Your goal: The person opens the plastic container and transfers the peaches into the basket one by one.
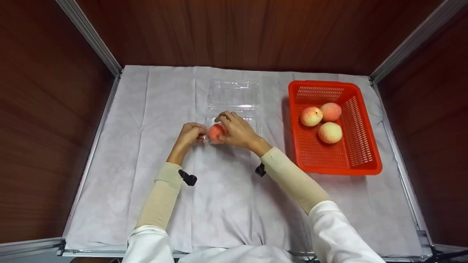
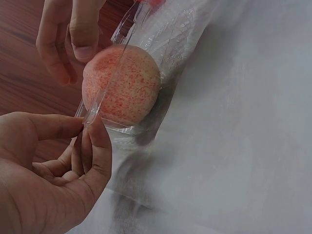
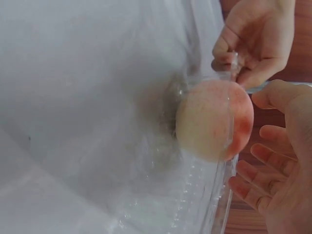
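A peach (image 2: 122, 85) sits in the near left corner of a clear plastic clamshell box (image 1: 234, 106), whose lid is folded back away from the person. My left hand (image 1: 191, 136) pinches the box's rim beside the peach between thumb and fingers, as the left wrist view shows closely. Over the box, my right hand (image 1: 237, 130) hovers with loosely bent, spread fingers (image 3: 263, 178) next to the peach. A small gap shows between those fingers and the fruit in the right wrist view. From above, the right hand hides part of the box's base.
A red plastic basket (image 1: 318, 170) stands on the right of the white cloth (image 1: 120, 190), with three peaches (image 1: 330, 132) inside. Dark wood panels (image 1: 234, 36) wall in the table at the back and both sides.
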`<state>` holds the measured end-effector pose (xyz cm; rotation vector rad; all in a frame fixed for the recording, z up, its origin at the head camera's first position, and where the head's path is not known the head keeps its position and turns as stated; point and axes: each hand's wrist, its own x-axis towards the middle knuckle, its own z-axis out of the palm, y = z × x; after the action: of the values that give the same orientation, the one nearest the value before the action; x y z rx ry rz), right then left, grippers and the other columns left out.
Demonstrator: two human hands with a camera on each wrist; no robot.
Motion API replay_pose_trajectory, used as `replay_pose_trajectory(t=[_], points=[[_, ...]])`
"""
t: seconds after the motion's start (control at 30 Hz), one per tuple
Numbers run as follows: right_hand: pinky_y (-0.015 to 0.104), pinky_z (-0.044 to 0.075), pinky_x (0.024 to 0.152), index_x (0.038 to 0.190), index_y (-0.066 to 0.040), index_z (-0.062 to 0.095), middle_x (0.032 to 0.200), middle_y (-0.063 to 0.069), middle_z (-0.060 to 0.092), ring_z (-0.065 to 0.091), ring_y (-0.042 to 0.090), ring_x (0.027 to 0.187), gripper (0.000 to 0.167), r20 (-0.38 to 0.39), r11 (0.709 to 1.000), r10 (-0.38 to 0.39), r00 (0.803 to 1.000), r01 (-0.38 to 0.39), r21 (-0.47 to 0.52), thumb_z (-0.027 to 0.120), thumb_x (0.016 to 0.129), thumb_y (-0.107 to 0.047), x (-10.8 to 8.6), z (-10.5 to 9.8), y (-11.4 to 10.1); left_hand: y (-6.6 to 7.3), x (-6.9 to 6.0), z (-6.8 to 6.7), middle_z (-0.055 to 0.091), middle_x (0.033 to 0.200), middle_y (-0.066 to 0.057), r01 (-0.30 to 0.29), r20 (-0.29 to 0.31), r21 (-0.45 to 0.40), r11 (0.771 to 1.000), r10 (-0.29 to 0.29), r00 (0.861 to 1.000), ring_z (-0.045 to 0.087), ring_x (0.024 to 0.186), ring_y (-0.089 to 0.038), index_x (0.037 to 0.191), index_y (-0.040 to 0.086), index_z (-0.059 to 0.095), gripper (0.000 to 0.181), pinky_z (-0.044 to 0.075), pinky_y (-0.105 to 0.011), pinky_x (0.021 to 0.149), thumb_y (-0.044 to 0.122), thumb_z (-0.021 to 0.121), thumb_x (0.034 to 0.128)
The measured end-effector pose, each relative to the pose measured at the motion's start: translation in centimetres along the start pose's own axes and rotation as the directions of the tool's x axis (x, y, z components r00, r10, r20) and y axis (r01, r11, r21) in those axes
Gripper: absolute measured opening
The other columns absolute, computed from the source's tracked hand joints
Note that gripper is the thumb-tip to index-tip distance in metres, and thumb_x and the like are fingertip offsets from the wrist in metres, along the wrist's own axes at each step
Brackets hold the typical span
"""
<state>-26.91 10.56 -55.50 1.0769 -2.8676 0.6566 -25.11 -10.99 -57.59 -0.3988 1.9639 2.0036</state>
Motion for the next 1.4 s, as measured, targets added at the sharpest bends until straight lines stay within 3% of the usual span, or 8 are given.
replay_pose_trajectory(t=[0.43, 0.7, 0.9, 1.4], points=[[0.04, 0.055, 0.108, 0.137, -0.008, 0.063, 0.141, 0.01, 0.061, 0.059, 0.03, 0.126, 0.056, 0.004, 1.0, 0.01, 1.0, -0.01, 0.015, 0.081, 0.094, -0.04, 0.2, 1.4, -0.8, 0.0, -0.1, 0.0, 0.063, 0.075, 0.001, 0.012, -0.003, -0.005, 1.0, -0.012, 1.0, 0.06, 0.06, -0.006, 0.113, -0.013, 0.066, 0.021, 0.055, -0.019, 0.056, -0.001, 0.061, 0.0961], [0.044, 0.053, 0.111, 0.139, -0.011, 0.061, 0.147, 0.01, 0.056, 0.055, 0.031, 0.131, 0.054, 0.045, 0.998, 0.055, 0.997, -0.055, 0.012, 0.078, 0.094, -0.034, 0.3, 2.0, -0.9, -0.1, 0.0, 0.0, 0.062, 0.071, 0.003, 0.005, 0.008, -0.01, 1.0, -0.005, 1.0, 0.06, 0.059, -0.005, 0.109, -0.011, 0.066, 0.018, 0.055, -0.019, 0.055, -0.001, 0.061, 0.0955], [0.044, 0.056, 0.106, 0.141, -0.011, 0.059, 0.148, 0.01, 0.054, 0.056, 0.033, 0.13, 0.055, 0.072, 0.996, 0.08, 0.994, -0.082, 0.023, 0.076, 0.096, -0.036, 0.3, 2.2, -0.9, 0.0, 0.0, 0.0, 0.064, 0.071, 0.001, -0.001, 0.008, -0.008, 1.0, 0.001, 1.0, 0.061, 0.059, -0.006, 0.105, -0.007, 0.067, 0.014, 0.055, -0.02, 0.055, -0.001, 0.06, 0.0952], [0.051, 0.06, 0.102, 0.153, -0.012, 0.049, 0.153, 0.01, 0.052, 0.056, 0.033, 0.135, 0.07, 0.152, 0.977, 0.178, 0.972, -0.193, 0.088, 0.078, 0.095, -0.04, 0.8, 2.2, -0.9, 0.0, 0.1, -0.1, 0.062, 0.07, 0.003, 0.004, 0.007, 0.006, 1.0, -0.004, 1.0, 0.059, 0.06, -0.006, 0.109, -0.011, 0.067, 0.019, 0.054, -0.02, 0.056, -0.002, 0.061, 0.0924]])
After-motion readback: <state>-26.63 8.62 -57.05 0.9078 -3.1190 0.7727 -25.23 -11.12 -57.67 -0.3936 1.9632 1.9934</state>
